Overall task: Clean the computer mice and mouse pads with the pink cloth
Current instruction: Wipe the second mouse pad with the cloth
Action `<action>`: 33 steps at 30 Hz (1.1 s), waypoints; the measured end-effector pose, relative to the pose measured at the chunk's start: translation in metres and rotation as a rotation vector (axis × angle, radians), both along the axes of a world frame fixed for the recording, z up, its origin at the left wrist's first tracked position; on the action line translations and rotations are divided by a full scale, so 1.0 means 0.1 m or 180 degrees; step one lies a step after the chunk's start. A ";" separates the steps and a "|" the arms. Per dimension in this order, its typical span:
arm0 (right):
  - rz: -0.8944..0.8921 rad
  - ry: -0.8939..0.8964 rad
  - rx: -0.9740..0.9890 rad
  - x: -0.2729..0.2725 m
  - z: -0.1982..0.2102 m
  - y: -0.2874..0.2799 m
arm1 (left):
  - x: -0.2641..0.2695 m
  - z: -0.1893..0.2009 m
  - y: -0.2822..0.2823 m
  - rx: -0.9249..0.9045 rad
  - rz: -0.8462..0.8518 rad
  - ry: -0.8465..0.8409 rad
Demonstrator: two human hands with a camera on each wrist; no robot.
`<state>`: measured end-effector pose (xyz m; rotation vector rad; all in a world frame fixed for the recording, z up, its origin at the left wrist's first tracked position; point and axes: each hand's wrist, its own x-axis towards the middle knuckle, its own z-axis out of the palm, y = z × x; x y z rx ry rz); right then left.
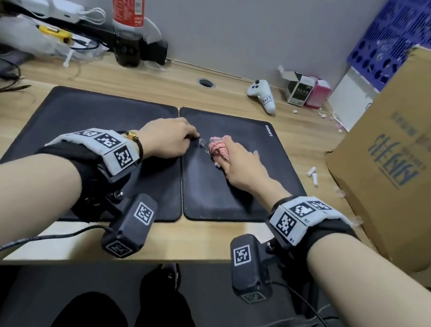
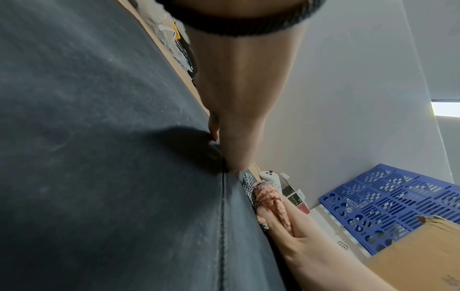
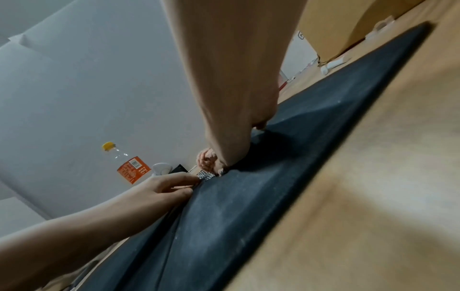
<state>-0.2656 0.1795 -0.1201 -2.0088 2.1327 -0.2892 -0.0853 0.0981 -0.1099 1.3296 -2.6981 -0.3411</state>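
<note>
Two black mouse pads lie side by side on the wooden desk, the left pad [image 1: 94,124] and the right pad [image 1: 231,195]. My right hand [image 1: 240,164] grips a bunched pink cloth [image 1: 218,146] with a checkered edge and holds it down on the right pad near the seam. In the right wrist view the cloth [image 3: 208,159] sticks out beyond my right hand's fingers. My left hand [image 1: 173,135] rests on the left pad at the seam, its fingertips [image 3: 193,180] pressing down right next to the cloth. No computer mouse is in view.
A cola bottle [image 1: 127,18] and a tangle of cables and chargers [image 1: 45,26] stand at the back left. At the back right lie a white controller [image 1: 262,95] and small boxes [image 1: 305,89]. A large cardboard box [image 1: 411,157] and a blue crate [image 1: 403,38] crowd the right side.
</note>
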 end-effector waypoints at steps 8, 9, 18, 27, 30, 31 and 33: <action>-0.0099 0.0316 0.0108 -0.15 0.01 -0.82 | -0.01 0.05 -0.19 -0.0415 -0.0177 0.0058; -0.0104 0.0291 0.0098 -0.18 0.01 -0.91 | -0.01 0.04 -0.20 -0.0452 -0.0185 0.0084; -0.0213 0.0201 0.0013 -0.11 0.04 -1.13 | -0.02 0.00 -0.17 -0.0452 -0.0168 -0.0008; -0.0378 -0.0063 0.0057 -0.72 -0.08 -0.20 | 0.09 0.18 0.07 0.0056 -0.0337 -0.0399; -0.0943 0.0330 -0.0005 -0.72 -0.04 -0.10 | 0.17 0.16 0.17 0.0139 -0.0368 -0.0372; -0.0941 0.0302 -0.0028 -0.55 -0.02 -0.11 | 0.18 0.15 0.19 0.0142 -0.0316 -0.0328; -0.0430 0.0115 -0.0085 -0.13 -0.04 -0.14 | 0.17 0.13 0.20 0.0136 -0.0234 -0.0223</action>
